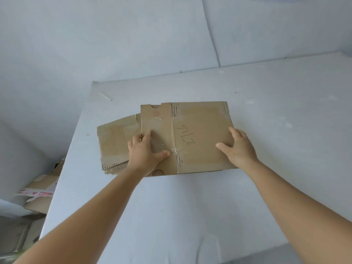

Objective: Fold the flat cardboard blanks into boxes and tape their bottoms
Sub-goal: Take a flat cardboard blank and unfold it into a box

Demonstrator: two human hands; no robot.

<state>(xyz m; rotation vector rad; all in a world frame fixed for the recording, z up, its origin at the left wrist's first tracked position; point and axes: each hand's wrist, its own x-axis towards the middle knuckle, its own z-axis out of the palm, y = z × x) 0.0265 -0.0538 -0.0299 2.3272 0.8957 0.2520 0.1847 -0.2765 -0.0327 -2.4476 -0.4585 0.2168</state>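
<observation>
A flat brown cardboard blank [198, 122], marked with handwritten digits and old clear tape, lies on top of a stack of other flat blanks [114, 141] on the white table [190, 206]. My left hand [145, 151] grips the top blank's left edge, fingers curled over it and thumb lying across the cardboard. My right hand [237, 147] grips the right edge, fingers wrapped past it and thumb on top. No tape roll is in view.
A small white strip [105, 96] lies near the table's far left corner. Below the table's left edge, on the floor, sit cardboard pieces with red-printed tape [40, 193]. White walls close in behind and to the left.
</observation>
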